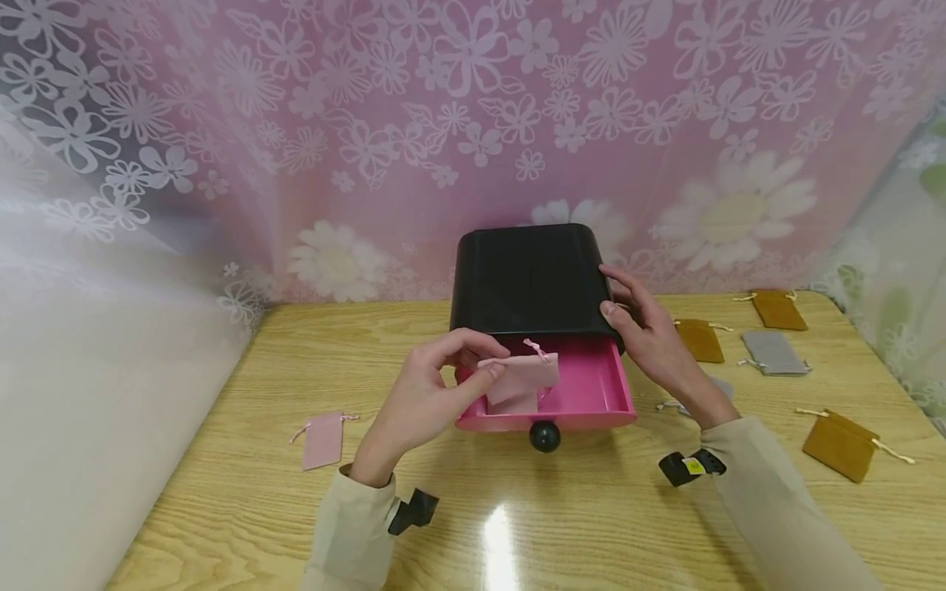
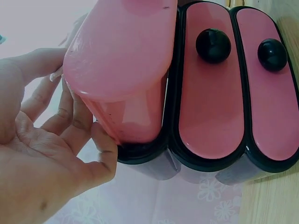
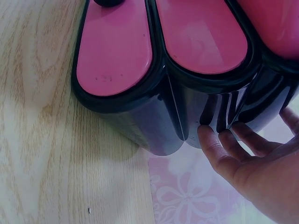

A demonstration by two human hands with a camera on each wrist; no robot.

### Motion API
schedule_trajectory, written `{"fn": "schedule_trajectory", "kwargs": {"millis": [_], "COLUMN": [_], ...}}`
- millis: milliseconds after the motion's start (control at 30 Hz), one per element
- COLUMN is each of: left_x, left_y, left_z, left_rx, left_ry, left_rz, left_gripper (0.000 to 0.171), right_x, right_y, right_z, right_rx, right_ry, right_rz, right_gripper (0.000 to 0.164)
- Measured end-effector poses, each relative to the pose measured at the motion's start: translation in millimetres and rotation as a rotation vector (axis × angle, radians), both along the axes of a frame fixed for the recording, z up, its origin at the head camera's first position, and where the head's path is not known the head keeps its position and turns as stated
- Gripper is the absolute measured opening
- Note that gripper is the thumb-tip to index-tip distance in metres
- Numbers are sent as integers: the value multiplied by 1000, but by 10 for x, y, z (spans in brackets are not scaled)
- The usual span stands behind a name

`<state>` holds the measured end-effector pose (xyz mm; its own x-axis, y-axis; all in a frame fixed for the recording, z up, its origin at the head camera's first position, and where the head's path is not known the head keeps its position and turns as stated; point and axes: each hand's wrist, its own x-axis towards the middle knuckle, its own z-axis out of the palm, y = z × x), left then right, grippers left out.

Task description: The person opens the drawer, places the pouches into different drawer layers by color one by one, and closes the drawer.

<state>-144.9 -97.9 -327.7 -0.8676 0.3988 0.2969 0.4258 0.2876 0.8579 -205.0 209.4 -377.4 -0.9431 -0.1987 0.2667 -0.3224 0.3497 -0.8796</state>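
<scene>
My left hand [image 1: 436, 386] pinches the top edge of a pink drawstring pouch [image 1: 526, 371] between thumb and fingers. The pouch is over the pulled-out top drawer [image 1: 591, 382] of a black cabinet [image 1: 528, 275]. Below the pouch, more pink cloth [image 1: 512, 404] and a ribbon show inside the drawer. My right hand [image 1: 646, 328] rests against the cabinet's right side, thumb near the top front edge; in the right wrist view its fingertips touch the ribbed black wall [image 3: 196, 109]. Two lower pink drawers [image 2: 212, 93] with black knobs are closed. The left wrist view hides the pouch behind the drawer.
Another pink pouch [image 1: 323, 441] lies on the wooden table [image 1: 244, 509] at left. To the right lie brown pouches [image 1: 842, 445] and grey pouches [image 1: 774, 353], one partly under my right forearm. A flowered curtain [image 1: 443, 164] hangs right behind the cabinet.
</scene>
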Motion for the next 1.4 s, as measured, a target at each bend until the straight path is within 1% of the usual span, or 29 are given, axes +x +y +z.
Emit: {"fn": "schedule_trajectory", "kwargs": {"millis": [100,300,400,633,767,1000,1167,1400], "left_x": [2,-2,-7,-10,-9,-18,-28,-29], "left_y": [3,-2,-2,4,6,2,-19,-38], "left_z": [15,20,28,52,54,42,41,43], "left_rx": [-21,-72,-108,-239,-282,-318,-298,-290], "left_ry": [-19,2,32,126,171,218,258,285], "left_rz": [-1,4,5,-5,-1,34,45,63], "left_gripper": [16,15,15,15,15,15,12,12], "right_x": [-4,5,10,13,11,12,14,15], "right_y": [0,-2,-4,-6,-8,-6,-5,-6], "right_z": [3,5,9,9,10,5,10,5], "right_rx": [-3,-7,-21,-24,-22,-23,-28,-31], "right_ry": [3,-14,-27,-30,-29,-26,-25,-22], "right_rz": [1,2,9,10,8,13,18,19], "right_gripper": [56,56,56,56,56,56,56,56]}}
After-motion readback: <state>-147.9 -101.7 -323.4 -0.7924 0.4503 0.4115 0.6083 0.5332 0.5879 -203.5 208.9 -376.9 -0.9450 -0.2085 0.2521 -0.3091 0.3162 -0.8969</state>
